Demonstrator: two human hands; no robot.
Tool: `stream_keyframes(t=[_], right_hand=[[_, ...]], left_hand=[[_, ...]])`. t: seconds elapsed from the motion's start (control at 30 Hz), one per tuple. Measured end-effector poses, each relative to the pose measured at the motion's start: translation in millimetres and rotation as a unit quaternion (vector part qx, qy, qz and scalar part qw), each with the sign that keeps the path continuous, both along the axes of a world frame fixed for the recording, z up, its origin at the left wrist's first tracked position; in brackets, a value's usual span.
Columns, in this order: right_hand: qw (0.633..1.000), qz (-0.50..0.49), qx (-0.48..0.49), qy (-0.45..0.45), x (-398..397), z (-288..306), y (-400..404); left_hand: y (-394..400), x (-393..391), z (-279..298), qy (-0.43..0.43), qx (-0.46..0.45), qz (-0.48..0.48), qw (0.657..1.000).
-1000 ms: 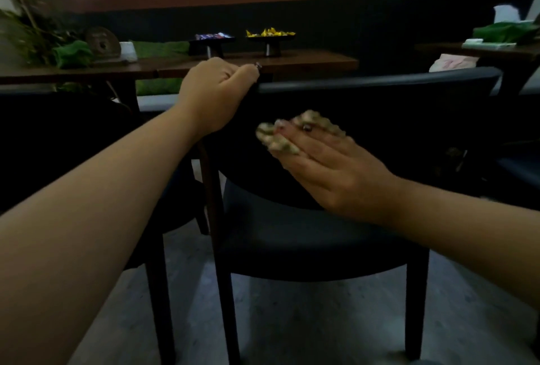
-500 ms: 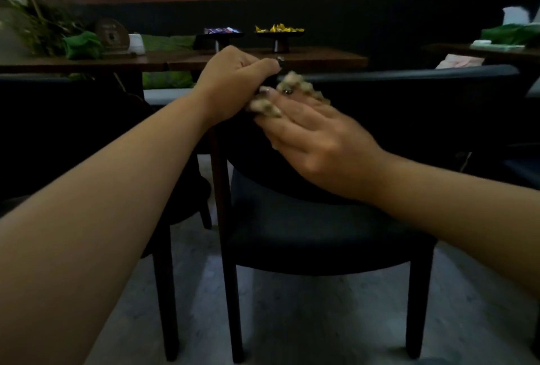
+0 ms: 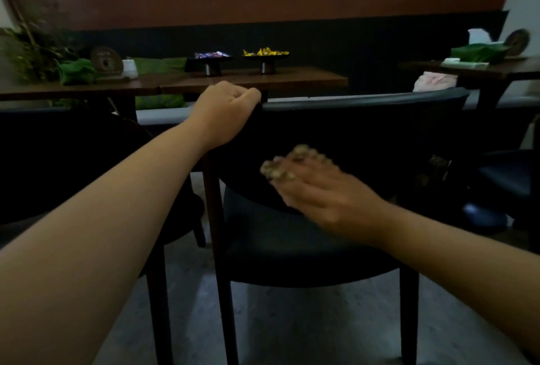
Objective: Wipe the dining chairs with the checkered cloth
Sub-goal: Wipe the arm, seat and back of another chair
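The wiping is partway through, as far as one can tell. The checkered cloth [image 3: 287,164] is on the inside of the backrest of the dark dining chair [image 3: 362,131], about halfway down and nearer its left end. It is not possible to see which parts are already clean, because the room is dim and the chair is dark. The seat, the top rail and the legs probably need a wipe too. A second chair [image 3: 508,177] stands at the right, and another dark chair [image 3: 73,166] is at the left, so there is likely a lot left to do.

The left hand [image 3: 226,110] is up at the left end of the chair's top rail. Its fingers are curled over the rail and hold it, most likely to keep the chair from moving. The arm reaches out straight from the lower left.

The right hand [image 3: 318,189] lies flat on the backrest with its fingers stretched out, pressing the cloth against it. The cloth peeks out past the fingertips. The hand looks blurry, so it is probably rubbing right now.

Behind the chair is a wooden table [image 3: 263,79] with two small dishes near its far edge.
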State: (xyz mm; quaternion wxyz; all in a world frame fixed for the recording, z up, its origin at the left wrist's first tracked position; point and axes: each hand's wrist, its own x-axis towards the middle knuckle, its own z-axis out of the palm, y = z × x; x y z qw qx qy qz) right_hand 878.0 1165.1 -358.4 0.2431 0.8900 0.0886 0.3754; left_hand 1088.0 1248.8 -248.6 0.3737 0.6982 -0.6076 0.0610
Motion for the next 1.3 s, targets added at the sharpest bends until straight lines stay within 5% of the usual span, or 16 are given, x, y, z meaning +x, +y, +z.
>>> stream_keyframes(t=[0.1,0.17,0.5,0.63,0.73,0.9,1.03,1.2,1.3], right_hand=[[0.994,-0.003,-0.076,-0.075,-29,30,-21],[0.994,-0.001,-0.089,-0.069,-37,29,-35],[0.993,0.012,-0.015,0.12,-46,-20,-50],[0.991,0.015,0.066,-0.116,-67,1,-46],[0.928,-0.017,0.198,-0.316,-65,16,-45],[0.83,-0.063,0.326,-0.448,-26,-24,-41],[0.769,-0.119,0.441,-0.447,-9,-85,-37],[0.764,-0.151,0.496,-0.384,-24,-115,-58],[0.577,-0.155,0.66,-0.456,-47,-95,-84]], left_hand=[[-2,-15,5,-0.088,0.014,0.025,0.996],[-7,-35,9,-0.069,0.008,0.003,0.998],[-23,-100,13,-0.204,0.006,0.051,0.978],[-34,-118,27,-0.237,0.065,0.032,0.969],[-58,-147,42,-0.296,0.163,-0.023,0.941],[-90,-174,62,-0.383,0.243,-0.032,0.891],[-96,-175,57,-0.455,0.225,-0.024,0.861],[-96,-176,50,-0.438,0.223,-0.02,0.871],[-95,-177,52,-0.434,0.242,-0.01,0.867]])
